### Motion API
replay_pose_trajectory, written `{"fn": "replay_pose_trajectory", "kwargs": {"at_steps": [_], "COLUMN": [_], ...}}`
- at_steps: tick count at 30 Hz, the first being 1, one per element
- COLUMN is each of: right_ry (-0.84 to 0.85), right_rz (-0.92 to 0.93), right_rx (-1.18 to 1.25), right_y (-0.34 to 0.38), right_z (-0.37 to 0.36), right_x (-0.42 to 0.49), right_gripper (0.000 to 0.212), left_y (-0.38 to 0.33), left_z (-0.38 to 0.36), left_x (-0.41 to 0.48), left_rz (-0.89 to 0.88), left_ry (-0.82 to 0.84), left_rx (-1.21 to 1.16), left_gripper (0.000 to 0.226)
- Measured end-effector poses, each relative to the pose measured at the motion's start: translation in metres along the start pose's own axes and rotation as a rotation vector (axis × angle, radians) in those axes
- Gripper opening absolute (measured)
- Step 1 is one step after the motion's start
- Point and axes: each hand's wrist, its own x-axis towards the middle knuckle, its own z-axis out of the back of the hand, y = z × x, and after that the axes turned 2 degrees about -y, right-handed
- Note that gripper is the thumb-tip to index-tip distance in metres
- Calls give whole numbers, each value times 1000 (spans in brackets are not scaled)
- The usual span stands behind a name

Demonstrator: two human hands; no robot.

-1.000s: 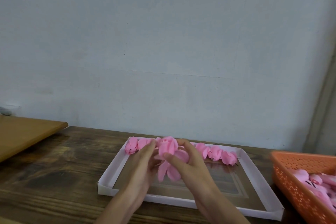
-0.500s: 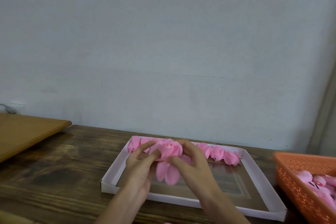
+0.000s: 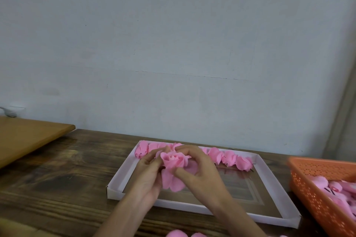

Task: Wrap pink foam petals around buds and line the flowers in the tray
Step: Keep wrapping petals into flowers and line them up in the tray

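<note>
Above the white tray (image 3: pixel 123 175), both my hands hold one pink foam flower (image 3: pixel 174 161). Its bud sits at the top and loose petals hang below it. My left hand (image 3: pixel 148 177) grips the flower from the left, fingers curled round its base. My right hand (image 3: pixel 200 171) pinches it from the right, thumb on the lower petals and fingers over the top. A row of finished pink flowers (image 3: pixel 227 157) lies along the tray's far edge, partly hidden behind my hands.
An orange perforated basket (image 3: pixel 316 194) with several pink pieces stands at the right. More pink pieces (image 3: pixel 176 234) lie at the table's near edge. A lighter wooden board (image 3: pixel 28 138) sits at the left. A pale wall rises just behind the dark wooden table (image 3: pixel 57 179).
The petals have been drawn closer round the bud, which now faces up more openly. Both hands stayed over the tray, shifting slightly.
</note>
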Motion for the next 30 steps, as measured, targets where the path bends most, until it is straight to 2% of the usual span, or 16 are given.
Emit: {"fn": "replay_pose_trajectory", "kwargs": {"at_steps": [6, 8, 10, 11, 13, 17, 19, 23, 25, 27, 30], "right_ry": [36, 15, 5, -1, -19, -13, -19, -51, -83, -109, -116], "right_rz": [-17, -13, -17, -23, -49, -136, -139, -146, -148, -149, -143], "right_rx": [1, -24, -16, -11, 15, 159, 164, 209, 261, 316, 348], "right_y": [6, 5, 3, 3, 2, 3, 3, 4, 5, 4, 3], "right_z": [-1, 0, 0, 1, 2, 2, 3, 5, 7, 9, 11], "right_x": [-1, 0, 1, 1, 2, 1, 1, 3, 4, 5, 6], "right_gripper": [26, 25, 13, 14, 21, 43, 43, 27, 22, 19, 16], "left_y": [-2, -5, -8, -10, -15, -19, -20, -23, -22, -21, -18], "left_z": [-3, -6, -7, -7, -9, -9, -9, -10, -6, -2, 3], "left_x": [-2, -6, -9, -9, -12, -17, -19, -16, -12, -11, -10], "left_rz": [-16, -60, -110, -139, -198, -240, -221, -193, -88, 36, 112], "left_ry": [-49, -53, -64, -54, -50, -30, -19, -5, 81, 179, 157], "left_rx": [31, 54, 69, 72, 82, 135, 120, 181, 248, 292, 244], "left_gripper": [17, 3, 31, 40, 44, 34, 31, 37, 42, 36, 34]}}
